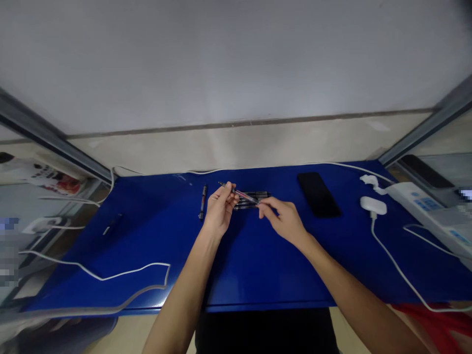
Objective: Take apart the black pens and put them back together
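A slim pen (246, 196) with a dark tip end and a reddish stretch along its barrel slants between my two hands above the blue table. My left hand (221, 206) pinches it near its upper left end. The fingers of my right hand (282, 216) close on its lower right end. Just beneath, several dark pens (254, 194) lie side by side, partly hidden by my hands. To the left of my left hand, a single black pen (202, 201) rests on the table.
A black phone (319, 194) lies right of my right hand. Farther right are a white earbud case (373, 205) on a cable and a white power strip (424, 201). A small dark pen-like object (112, 224) and white cables (134, 270) are on the left of the blue table (273, 275).
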A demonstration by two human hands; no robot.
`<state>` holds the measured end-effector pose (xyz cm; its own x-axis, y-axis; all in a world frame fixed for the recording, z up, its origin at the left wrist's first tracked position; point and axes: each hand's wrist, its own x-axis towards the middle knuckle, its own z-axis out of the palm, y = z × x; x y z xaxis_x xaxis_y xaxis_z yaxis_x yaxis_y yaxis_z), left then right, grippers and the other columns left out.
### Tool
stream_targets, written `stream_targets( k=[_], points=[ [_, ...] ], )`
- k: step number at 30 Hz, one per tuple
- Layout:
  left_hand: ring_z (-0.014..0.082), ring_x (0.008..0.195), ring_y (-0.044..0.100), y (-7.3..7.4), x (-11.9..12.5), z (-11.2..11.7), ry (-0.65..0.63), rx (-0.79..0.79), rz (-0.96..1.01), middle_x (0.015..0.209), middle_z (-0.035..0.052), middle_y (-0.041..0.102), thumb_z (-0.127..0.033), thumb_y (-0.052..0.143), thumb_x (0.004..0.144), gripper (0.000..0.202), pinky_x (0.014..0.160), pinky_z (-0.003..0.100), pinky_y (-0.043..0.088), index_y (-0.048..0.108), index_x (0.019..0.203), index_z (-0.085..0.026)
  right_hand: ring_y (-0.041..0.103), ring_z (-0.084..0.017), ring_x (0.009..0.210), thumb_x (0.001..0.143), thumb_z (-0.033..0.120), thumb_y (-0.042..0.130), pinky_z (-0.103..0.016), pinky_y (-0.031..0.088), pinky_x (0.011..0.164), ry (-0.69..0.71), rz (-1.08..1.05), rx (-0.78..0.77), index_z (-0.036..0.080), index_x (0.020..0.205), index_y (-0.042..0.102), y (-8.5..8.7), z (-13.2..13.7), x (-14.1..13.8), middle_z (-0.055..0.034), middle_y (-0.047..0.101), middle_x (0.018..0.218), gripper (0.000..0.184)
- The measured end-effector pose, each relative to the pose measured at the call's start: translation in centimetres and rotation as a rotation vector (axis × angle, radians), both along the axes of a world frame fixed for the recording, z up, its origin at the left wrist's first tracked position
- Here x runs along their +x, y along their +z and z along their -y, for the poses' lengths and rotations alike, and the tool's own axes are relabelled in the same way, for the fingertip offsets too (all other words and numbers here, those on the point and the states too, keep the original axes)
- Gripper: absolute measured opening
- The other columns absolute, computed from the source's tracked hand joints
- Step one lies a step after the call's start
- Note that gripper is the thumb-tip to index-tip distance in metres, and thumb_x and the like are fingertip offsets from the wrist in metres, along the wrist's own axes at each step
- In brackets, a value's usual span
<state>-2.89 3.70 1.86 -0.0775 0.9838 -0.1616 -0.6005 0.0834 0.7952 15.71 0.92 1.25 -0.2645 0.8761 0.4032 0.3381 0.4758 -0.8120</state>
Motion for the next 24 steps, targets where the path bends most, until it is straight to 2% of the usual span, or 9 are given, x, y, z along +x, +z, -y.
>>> stream_targets(
  k=[4,7,9,11,13,15,18,21,24],
  points=[
    [0.0089,0.065,0.059,-0.3,0.3,0.3,-0.078,0.020,-0.123,0.068,-0.0017,0.060,-0.047,0.079,0.076,0.038,0.063,0.019,0.047,0.073,0.097,-0.017,0.056,-0.013,0.057,0.094,0.042,0.059,-0.025,0.041,0.059,0.064,0.277,0.155,0.021,0.076,0.063,-1.7,0.8,-1.5,-0.0006,0.065,0.066,0.029],
    [0.0104,0.064,0.058,0.1,-0.8,0.0,-0.091,0.053,-0.345,0.069,-0.0005,0.061,-0.050,0.071,0.082,0.039,0.061,0.021,0.044,0.074,0.103,-0.017,0.054,-0.013,0.055,0.096,0.045,0.055,-0.025,0.039,0.058,0.135,0.369,0.193,0.020,0.072,0.062,-2.3,0.9,-2.1,0.0004,0.061,0.061,0.035],
    [0.0108,0.056,0.055,0.3,-2.3,-0.7,0.034,0.097,-0.651,0.063,-0.0010,0.060,-0.050,0.067,0.085,0.037,0.058,0.023,0.041,0.075,0.101,-0.017,0.053,-0.013,0.056,0.099,0.044,0.050,-0.026,0.039,0.059,0.127,0.391,0.212,0.019,0.071,0.062,-2.3,0.8,-2.0,0.0001,0.060,0.060,0.039],
    [0.0143,0.059,0.058,0.4,-4.0,-1.5,0.156,0.098,-1.052,0.062,0.0007,0.062,-0.047,0.067,0.085,0.033,0.060,0.026,0.040,0.075,0.093,-0.016,0.053,-0.013,0.056,0.101,0.042,0.046,-0.026,0.040,0.059,0.089,0.407,0.214,0.019,0.070,0.061,-2.2,0.6,-1.7,-0.0004,0.059,0.061,0.041],
    [0.0199,0.069,0.064,0.0,-5.4,-2.2,0.197,0.070,-1.378,0.068,0.0028,0.068,-0.043,0.068,0.084,0.030,0.066,0.029,0.042,0.075,0.099,-0.018,0.053,-0.013,0.055,0.102,0.041,0.044,-0.027,0.040,0.058,0.045,0.426,0.200,0.019,0.069,0.060,-2.0,0.3,-1.3,-0.0008,0.058,0.061,0.043],
    [0.0242,0.078,0.066,-0.6,-6.2,-2.4,0.198,0.072,-1.597,0.078,0.0055,0.072,-0.041,0.065,0.087,0.028,0.069,0.032,0.043,0.074,0.102,-0.019,0.055,-0.015,0.058,0.102,0.038,0.044,-0.028,0.042,0.059,0.021,0.440,0.185,0.019,0.072,0.062,-2.0,-0.1,-1.0,-0.0018,0.061,0.064,0.041],
    [0.0281,0.088,0.062,-1.8,-6.4,-2.3,0.238,0.128,-1.799,0.090,0.0093,0.072,-0.040,0.057,0.091,0.027,0.075,0.036,0.045,0.074,0.098,-0.020,0.063,-0.019,0.077,0.102,0.035,0.046,-0.032,0.051,0.071,0.018,0.456,0.191,0.020,0.089,0.069,-2.2,-0.6,-0.5,-0.0055,0.068,0.080,0.030],
    [0.0300,0.095,0.057,-2.6,-6.4,-2.2,0.311,0.144,-1.915,0.096,0.0111,0.068,-0.038,0.054,0.093,0.028,0.084,0.039,0.044,0.074,0.098,-0.019,0.063,-0.024,0.096,0.100,0.033,0.050,-0.039,0.054,0.085,0.003,0.535,0.209,0.024,0.111,0.070,-2.6,-1.0,-0.1,-0.0085,0.068,0.096,0.025],
    [0.0306,0.100,0.053,-3.1,-6.6,-2.1,0.356,0.116,-1.962,0.105,0.0117,0.064,-0.037,0.055,0.093,0.027,0.087,0.041,0.042,0.073,0.106,-0.021,0.061,-0.027,0.103,0.098,0.034,0.053,-0.042,0.057,0.085,-0.019,0.606,0.205,0.025,0.118,0.070,-3.1,-1.3,0.2,-0.0102,0.066,0.102,0.027]
  ],
)
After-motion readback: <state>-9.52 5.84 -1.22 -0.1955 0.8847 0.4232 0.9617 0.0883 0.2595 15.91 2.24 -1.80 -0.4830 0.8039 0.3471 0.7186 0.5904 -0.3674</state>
